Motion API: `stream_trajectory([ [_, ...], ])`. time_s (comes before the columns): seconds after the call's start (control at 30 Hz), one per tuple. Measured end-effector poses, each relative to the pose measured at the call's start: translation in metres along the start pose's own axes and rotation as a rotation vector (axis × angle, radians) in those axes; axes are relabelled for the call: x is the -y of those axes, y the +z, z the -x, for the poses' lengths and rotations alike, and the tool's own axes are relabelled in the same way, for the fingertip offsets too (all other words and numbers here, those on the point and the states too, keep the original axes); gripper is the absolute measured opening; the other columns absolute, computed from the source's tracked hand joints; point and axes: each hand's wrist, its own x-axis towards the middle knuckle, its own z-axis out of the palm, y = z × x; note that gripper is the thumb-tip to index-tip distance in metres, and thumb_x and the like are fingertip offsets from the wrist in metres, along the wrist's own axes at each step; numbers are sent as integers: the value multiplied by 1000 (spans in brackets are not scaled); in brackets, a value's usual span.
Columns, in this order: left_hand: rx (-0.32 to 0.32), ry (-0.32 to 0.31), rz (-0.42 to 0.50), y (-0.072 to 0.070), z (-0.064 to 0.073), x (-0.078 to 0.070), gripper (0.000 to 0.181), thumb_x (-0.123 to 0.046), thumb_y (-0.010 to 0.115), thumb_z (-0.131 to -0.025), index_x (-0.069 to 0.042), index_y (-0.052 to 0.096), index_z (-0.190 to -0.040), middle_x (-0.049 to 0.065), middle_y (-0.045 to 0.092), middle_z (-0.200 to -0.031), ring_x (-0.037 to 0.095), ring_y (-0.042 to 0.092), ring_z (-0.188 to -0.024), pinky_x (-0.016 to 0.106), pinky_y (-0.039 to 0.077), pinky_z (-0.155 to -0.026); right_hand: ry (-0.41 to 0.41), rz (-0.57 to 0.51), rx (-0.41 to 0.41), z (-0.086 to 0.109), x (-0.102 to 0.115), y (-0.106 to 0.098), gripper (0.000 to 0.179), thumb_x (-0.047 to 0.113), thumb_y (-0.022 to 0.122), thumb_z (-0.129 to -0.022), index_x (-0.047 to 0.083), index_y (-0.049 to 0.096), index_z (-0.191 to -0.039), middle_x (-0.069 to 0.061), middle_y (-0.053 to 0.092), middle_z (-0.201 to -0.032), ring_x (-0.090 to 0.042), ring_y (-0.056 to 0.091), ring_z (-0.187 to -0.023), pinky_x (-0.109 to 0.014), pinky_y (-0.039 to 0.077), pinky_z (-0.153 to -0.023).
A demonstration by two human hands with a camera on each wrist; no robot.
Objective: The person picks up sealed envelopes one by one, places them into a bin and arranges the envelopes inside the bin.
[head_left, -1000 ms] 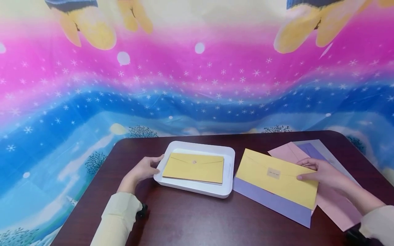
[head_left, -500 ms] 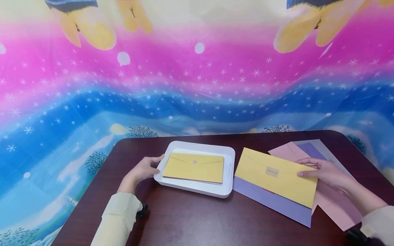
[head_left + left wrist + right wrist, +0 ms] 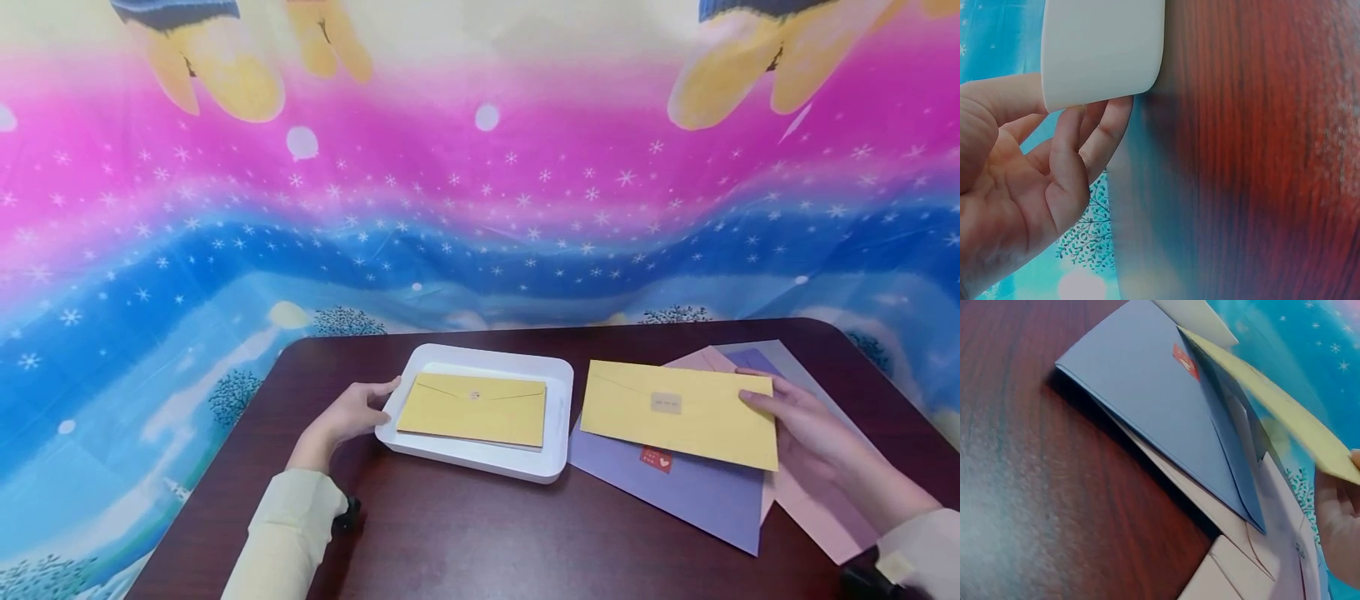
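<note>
Envelope (image 3: 686,423): my right hand (image 3: 813,429) pinches its three-o'clock end, best held level; my left hand (image 3: 345,415) grips the tray (image 3: 468,467) at nine o'clock.

The near part of the table (image 3: 480,533) gives me a broad free lane. Between the white tray (image 3: 557,417) and the purple envelope (image 3: 697,496) the gap all but vanishes. The yellow envelope (image 3: 712,425) in my right hand (image 3: 813,425) overhangs the purple one; pink paper (image 3: 828,525) crowds the right. My left hand (image 3: 352,412) blocks the tray's left wall.
</note>
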Motion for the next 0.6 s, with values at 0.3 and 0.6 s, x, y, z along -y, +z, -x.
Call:
stream_trajectory([
  [0.3, 1, -11, 6, 1, 3, -2, 68, 9, 63, -90, -4, 44, -153, 20, 39, -159, 35, 45, -134, 36, 53, -92, -68, -124, -111, 2, -2, 9, 59, 25, 49, -109, 37, 22, -160, 12, 70, -100, -9, 69, -84, -26, 57, -67],
  [0.6, -2, -8, 1, 1, 3, -3, 67, 9, 63, -90, -5, 44, -153, 20, 39, -159, 35, 44, -136, 37, 53, -92, -140, -173, -259, 6, 13, 10, 69, 30, 53, -107, 41, 17, -164, 23, 65, -99, 1, 65, -84, -20, 53, -66],
])
